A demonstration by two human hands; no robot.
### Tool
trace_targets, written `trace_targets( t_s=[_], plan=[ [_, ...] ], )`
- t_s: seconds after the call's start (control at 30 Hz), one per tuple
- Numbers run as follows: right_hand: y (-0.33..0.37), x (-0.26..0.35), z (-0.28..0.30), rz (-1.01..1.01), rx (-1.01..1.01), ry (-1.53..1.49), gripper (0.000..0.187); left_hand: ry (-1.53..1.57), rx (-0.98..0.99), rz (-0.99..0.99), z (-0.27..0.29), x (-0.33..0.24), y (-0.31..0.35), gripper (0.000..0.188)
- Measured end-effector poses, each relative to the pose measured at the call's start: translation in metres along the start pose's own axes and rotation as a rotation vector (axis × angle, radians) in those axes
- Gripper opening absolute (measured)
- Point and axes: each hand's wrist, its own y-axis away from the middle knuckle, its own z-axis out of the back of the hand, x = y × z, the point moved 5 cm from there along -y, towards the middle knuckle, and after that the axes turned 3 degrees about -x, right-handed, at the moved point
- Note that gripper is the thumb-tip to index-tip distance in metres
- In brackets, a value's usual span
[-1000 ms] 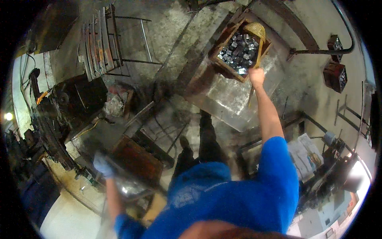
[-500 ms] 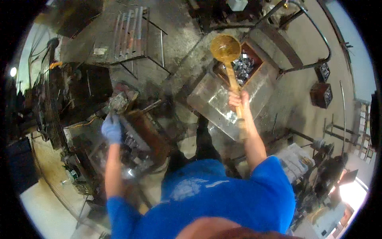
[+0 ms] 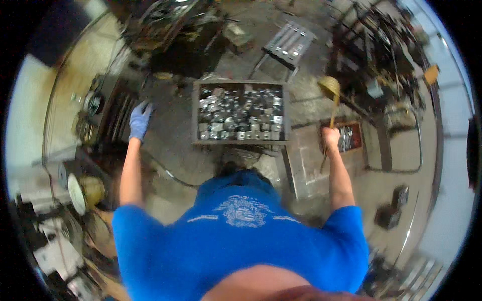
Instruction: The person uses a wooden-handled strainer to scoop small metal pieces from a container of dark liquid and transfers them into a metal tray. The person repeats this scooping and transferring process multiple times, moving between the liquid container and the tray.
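My right hand [image 3: 330, 136], bare, is wrapped round the handle of a yellow long-handled ladle [image 3: 330, 86]. The ladle's round bowl points away from me, out past the hand. Just beside that hand stands a small reddish-brown box [image 3: 357, 134] holding shiny metal pieces. Out to the left is my left hand [image 3: 140, 120] in a pale blue glove, its fingers stretched out and nothing seen in them. Between my hands, in front of me, a large metal crate [image 3: 241, 142] is filled with small blocky metal parts [image 3: 240, 113]. Neither hand touches the crate.
A metal sheet [image 3: 307, 168] lies under the small box. Beyond it stands a bent-tube frame [image 3: 420, 135]. A low rack with bars [image 3: 290, 42] is at the back. Dark machinery [image 3: 118, 110] lines my left, and a hose [image 3: 170, 175] crosses the floor.
My view has swung left, bringing the large crate to the middle. My left hand has moved away from a pale lump beside the bin of metal pieces. The right hand still grips the ladle.
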Motion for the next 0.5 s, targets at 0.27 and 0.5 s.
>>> trace_targets(
  t_s=[0.27, 0.5],
  plan=[
    [0.036, 0.039, -0.122, 0.005, 0.444, 0.488, 0.032, -0.569, 0.396, 0.682, 0.075, 0.315, 0.389, 0.034],
    [0.062, -0.001, -0.184, 0.506, 0.443, 0.566, 0.012, -0.364, 0.412, 0.693, 0.076, 0.289, 0.501, 0.054]
  ],
)
